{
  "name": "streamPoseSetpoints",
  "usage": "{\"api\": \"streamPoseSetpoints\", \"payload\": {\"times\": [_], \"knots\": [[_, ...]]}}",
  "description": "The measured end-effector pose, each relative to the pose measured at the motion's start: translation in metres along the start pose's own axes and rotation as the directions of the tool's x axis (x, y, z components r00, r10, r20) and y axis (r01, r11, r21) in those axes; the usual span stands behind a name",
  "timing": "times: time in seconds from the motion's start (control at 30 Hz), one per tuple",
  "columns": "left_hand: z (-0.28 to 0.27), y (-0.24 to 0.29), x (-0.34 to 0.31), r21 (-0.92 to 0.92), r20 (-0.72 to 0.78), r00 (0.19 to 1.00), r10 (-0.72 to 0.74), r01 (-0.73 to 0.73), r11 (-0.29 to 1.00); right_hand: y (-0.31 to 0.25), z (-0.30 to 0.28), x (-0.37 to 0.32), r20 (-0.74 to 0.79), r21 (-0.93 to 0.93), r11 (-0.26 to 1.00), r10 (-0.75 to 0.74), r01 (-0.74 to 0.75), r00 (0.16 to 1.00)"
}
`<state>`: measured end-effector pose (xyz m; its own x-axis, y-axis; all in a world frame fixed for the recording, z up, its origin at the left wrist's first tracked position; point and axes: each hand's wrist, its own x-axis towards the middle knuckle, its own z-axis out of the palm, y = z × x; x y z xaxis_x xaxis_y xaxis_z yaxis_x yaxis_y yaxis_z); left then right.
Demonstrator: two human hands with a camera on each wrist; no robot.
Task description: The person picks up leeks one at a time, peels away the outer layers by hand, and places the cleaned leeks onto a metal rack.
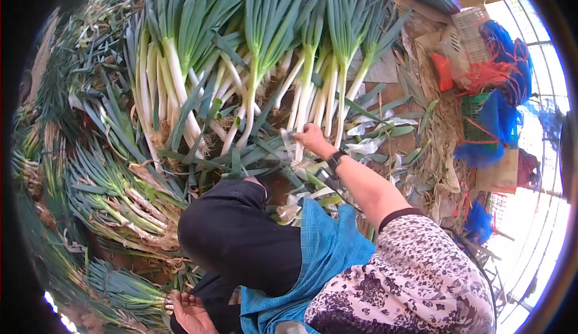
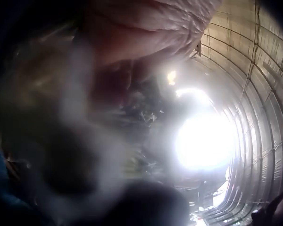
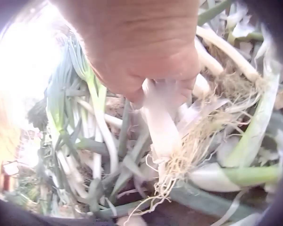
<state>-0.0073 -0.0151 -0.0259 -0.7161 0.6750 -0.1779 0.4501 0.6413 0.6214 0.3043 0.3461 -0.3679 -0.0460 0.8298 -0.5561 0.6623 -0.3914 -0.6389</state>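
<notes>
My right hand (image 1: 314,139) grips a green onion by its white stalk, just above the roots. In the right wrist view, curled fingers close round that green onion's stalk (image 3: 161,129), and its pale stringy roots hang below. Other long green onions (image 1: 256,63) lie side by side around it, leaves pointing away from me. Low in the head view, my left hand (image 1: 191,315) is turned palm up beside my knee, fingers loosely bent and holding nothing. Nearest to it are the root ends of a small bundle of green onions (image 1: 135,292). The left wrist view is mostly blurred.
More green onions (image 1: 120,201) are heaped on the left. Stripped leaves and peelings (image 1: 385,129) litter the ground by my right hand. On the right stand a green crate (image 1: 475,117), blue netting (image 1: 497,123) and red string (image 1: 490,72), in front of a bright gridded wall.
</notes>
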Motion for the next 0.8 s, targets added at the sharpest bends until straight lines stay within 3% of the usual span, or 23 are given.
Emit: {"api": "streamPoseSetpoints", "payload": {"times": [0.03,0.07,0.13,0.17,0.2,0.23,0.27,0.33,0.4,0.43,0.47,0.53,0.57,0.67,0.73,0.8], "knots": [[0.003,-0.001,0.002,-0.093,-0.005,0.999,-0.047,0.046,0.995,0.001,0.000,0.003,0.083,0.119,0.986,0.104,-0.113,0.991],[0.005,0.000,0.005,-0.184,-0.008,0.995,-0.097,0.094,0.978,0.007,-0.002,0.009,0.077,0.127,0.985,0.108,-0.117,0.991],[0.009,0.014,0.008,-0.141,0.023,0.997,-0.072,0.074,0.987,0.022,-0.006,0.019,-0.130,-0.109,0.984,-0.157,0.143,0.979],[0.009,0.019,0.007,-0.101,0.048,0.997,-0.057,0.062,0.993,0.010,-0.025,0.008,-0.178,-0.062,0.991,-0.129,0.119,0.976],[0.011,0.009,0.008,-0.093,0.043,0.997,-0.064,0.068,0.993,0.015,-0.035,0.011,-0.251,0.098,0.992,-0.056,0.083,0.966],[0.016,-0.009,0.010,-0.464,0.034,0.940,-0.339,0.315,0.828,0.025,-0.050,0.009,-0.238,0.161,0.987,0.032,0.007,0.971],[0.020,-0.020,0.009,-0.754,0.130,0.812,-0.570,0.454,0.475,0.061,-0.052,0.032,-0.178,0.081,0.992,0.110,-0.097,0.978],[0.028,-0.020,0.006,-0.784,0.142,0.803,-0.579,0.448,0.429,0.052,-0.066,0.016,-0.052,0.414,0.860,0.351,-0.300,0.935],[0.035,-0.020,0.003,-0.803,0.152,0.795,-0.587,0.446,0.396,0.047,-0.061,0.010,-0.049,0.542,0.807,0.311,-0.236,0.949],[0.037,-0.018,0.002,-0.809,0.192,0.793,-0.578,0.461,0.364,0.041,-0.056,0.011,-0.067,0.437,0.868,0.290,-0.233,0.955],[0.039,-0.016,0.001,-0.813,0.178,0.793,-0.582,0.452,0.367,0.035,-0.045,0.018,-0.261,0.120,0.986,0.140,-0.112,0.955],[0.043,-0.012,0.002,-0.787,0.194,0.808,-0.556,0.466,0.404,0.023,-0.022,0.021,-0.480,-0.205,0.959,-0.271,0.194,0.834],[0.047,-0.006,0.004,-0.802,0.170,0.816,-0.552,0.440,0.404,0.007,-0.013,0.023,-0.445,-0.084,0.965,-0.258,0.247,0.858],[0.050,-0.001,0.008,-0.758,0.169,0.793,-0.585,0.484,0.437,-0.033,0.024,0.036,-0.311,-0.082,0.937,-0.349,0.341,0.884],[0.055,-0.003,0.010,-0.771,0.163,0.790,-0.591,0.476,0.423,-0.064,0.047,0.049,-0.192,0.161,0.964,-0.179,0.210,0.965],[0.058,-0.005,0.010,-0.760,0.194,0.771,-0.606,0.509,0.404,-0.091,0.062,0.065,-0.096,0.175,0.967,-0.171,0.186,0.981]]}}
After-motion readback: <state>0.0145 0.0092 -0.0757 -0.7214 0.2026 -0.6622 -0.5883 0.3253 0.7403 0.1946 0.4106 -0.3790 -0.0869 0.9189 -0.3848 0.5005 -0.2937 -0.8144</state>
